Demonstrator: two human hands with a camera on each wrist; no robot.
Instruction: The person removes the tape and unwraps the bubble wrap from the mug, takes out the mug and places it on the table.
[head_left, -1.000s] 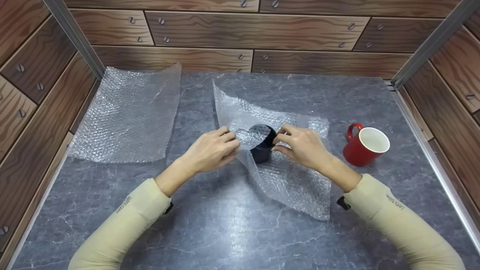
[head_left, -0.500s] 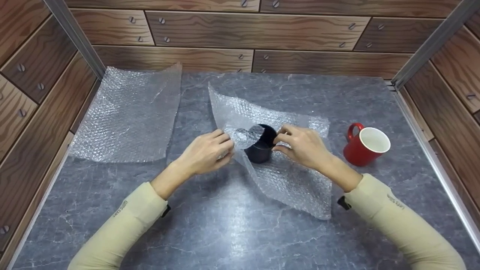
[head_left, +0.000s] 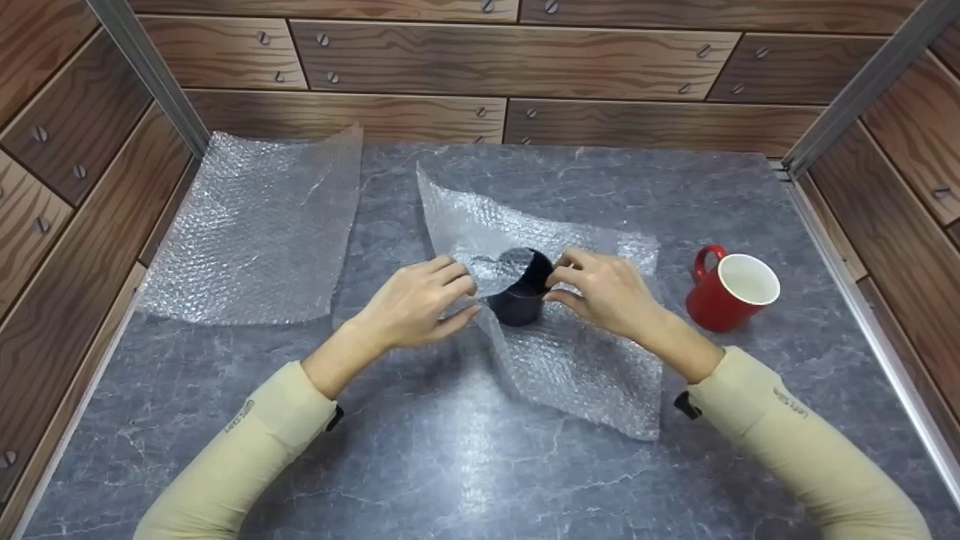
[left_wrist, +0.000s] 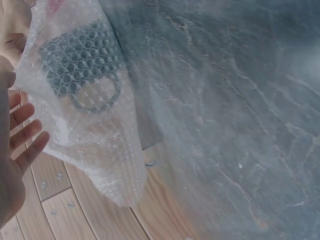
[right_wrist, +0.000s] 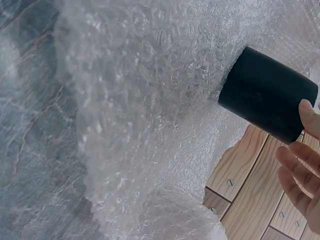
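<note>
A black mug [head_left: 517,304] stands on a sheet of bubble wrap [head_left: 592,375], whose left part is raised and leans over its rim. Through the plastic, the left wrist view shows the dark mug [left_wrist: 82,60] with its ring-shaped handle. My left hand [head_left: 420,304] touches the raised flap from the left, fingers fairly straight and the thumb apart from them. With thumb and fingertips, my right hand [head_left: 604,292] pinches the mug's right rim. In the right wrist view the thumb lies on the mug's outer wall [right_wrist: 267,95].
A red mug [head_left: 724,307] with a white inside is at the right, handle toward the back. Another bubble wrap sheet [head_left: 255,232] lies flat at the back left. Wood-patterned walls [head_left: 517,64] and metal posts [head_left: 150,75] bound the grey marbled table [head_left: 360,465].
My left hand drew the raised flap slightly left, uncovering more of the black mug, then came back a little; its thumb now stands apart from the fingers. My right hand stays at the rim.
</note>
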